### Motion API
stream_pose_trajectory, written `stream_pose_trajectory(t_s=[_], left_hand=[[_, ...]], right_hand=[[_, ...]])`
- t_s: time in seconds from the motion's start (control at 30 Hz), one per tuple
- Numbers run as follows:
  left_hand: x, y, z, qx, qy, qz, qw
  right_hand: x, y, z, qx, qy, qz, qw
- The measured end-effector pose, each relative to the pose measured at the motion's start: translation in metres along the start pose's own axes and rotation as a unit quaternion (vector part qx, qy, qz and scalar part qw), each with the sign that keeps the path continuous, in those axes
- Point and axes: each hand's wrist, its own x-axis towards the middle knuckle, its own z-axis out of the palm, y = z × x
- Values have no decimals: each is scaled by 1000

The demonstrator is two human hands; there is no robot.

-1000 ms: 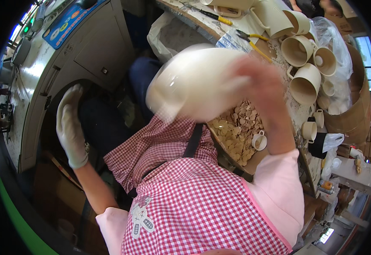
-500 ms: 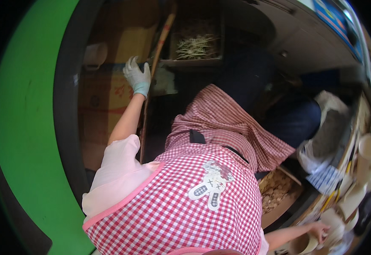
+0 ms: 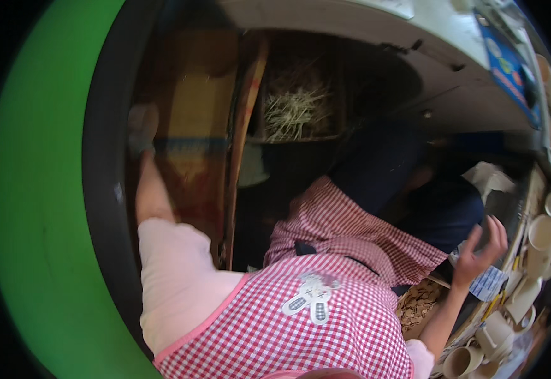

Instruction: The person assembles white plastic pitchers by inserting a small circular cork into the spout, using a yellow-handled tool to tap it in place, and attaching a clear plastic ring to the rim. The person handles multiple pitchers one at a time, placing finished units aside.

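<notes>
Cluttered workshop, left hand (image 3: 142,129) reaching up, blurred

A: Left side, a broad green surface (image 3: 35,208), curved by the lens. Dark recess (image 3: 364,82) beneath a pale rounded edge (image 3: 376,19).

B: Inside it, a wooden crate of straw (image 3: 297,110) (blurred). Brown boards (image 3: 193,145) lean beside it.

A: Far right, a table (image 3: 534,189) crowded with cream mugs (image 3: 542,232), brightly lit.
</notes>
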Motion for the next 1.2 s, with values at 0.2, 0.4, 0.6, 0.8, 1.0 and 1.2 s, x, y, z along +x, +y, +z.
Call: stream_pose_trajectory(t_s=[0.2,0.4,0.6,0.8,1.0,1.2], left_hand=[[-67,-9,-51,-307,22,45,950],[-299,22,-98,-605,-407,137,670],[-395,96,-168,-439,-702,467,310],[-388,180,-276,-454,-525,512,507],[-473,191,-315,-556,-484,533,415],[-457,171,-281,-572,-535,452,427]], right_hand=[[46,-78,42,398,-161,154,890],[61,-128,99,722,-302,202,589],[67,-97,52,844,-184,122,489],[19,-75,-22,552,-140,177,802],[5,-93,-29,628,-149,165,746],[154,-57,-19,459,-226,-29,859]])
